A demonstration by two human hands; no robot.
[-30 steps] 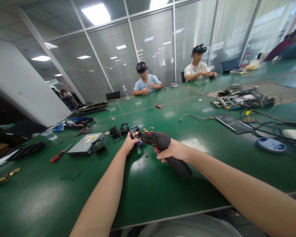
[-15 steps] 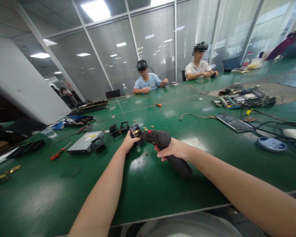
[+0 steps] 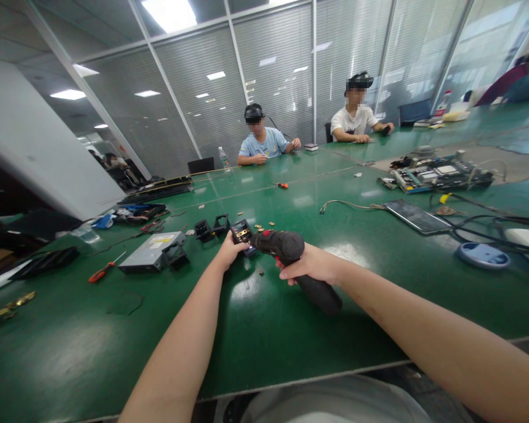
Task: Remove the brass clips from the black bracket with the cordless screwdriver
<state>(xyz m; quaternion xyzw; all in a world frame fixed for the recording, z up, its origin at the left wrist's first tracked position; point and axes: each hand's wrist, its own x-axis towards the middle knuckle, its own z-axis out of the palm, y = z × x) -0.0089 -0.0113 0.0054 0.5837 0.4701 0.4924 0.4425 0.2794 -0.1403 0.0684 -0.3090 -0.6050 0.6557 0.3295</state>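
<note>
My right hand (image 3: 306,265) is closed round the grip of a black power screwdriver (image 3: 284,245) with red details, its nose pointing left. My left hand (image 3: 230,251) grips a small black plastic housing (image 3: 242,230) with brass-coloured metal parts inside. The screwdriver's nose reaches the housing's right side; whether its bit touches a screw I cannot tell. Just left of the housing stand two similar black frames (image 3: 203,231). Several small brass pieces (image 3: 258,227) lie beyond the screwdriver, and one tiny part (image 3: 260,272) lies on the table below it.
On the left lie a silver disc drive (image 3: 147,254) with a black frame (image 3: 175,256) against it, and an orange-handled screwdriver (image 3: 103,271). A phone (image 3: 417,215), cables, a blue round object (image 3: 483,255) and circuit boards (image 3: 441,171) are at right. Co-workers sit across the green table (image 3: 127,352).
My hands, the power screwdriver and the black housing stay nearly in place; the view shifts slightly. Across the table, the co-worker in white has moved their hands apart.
</note>
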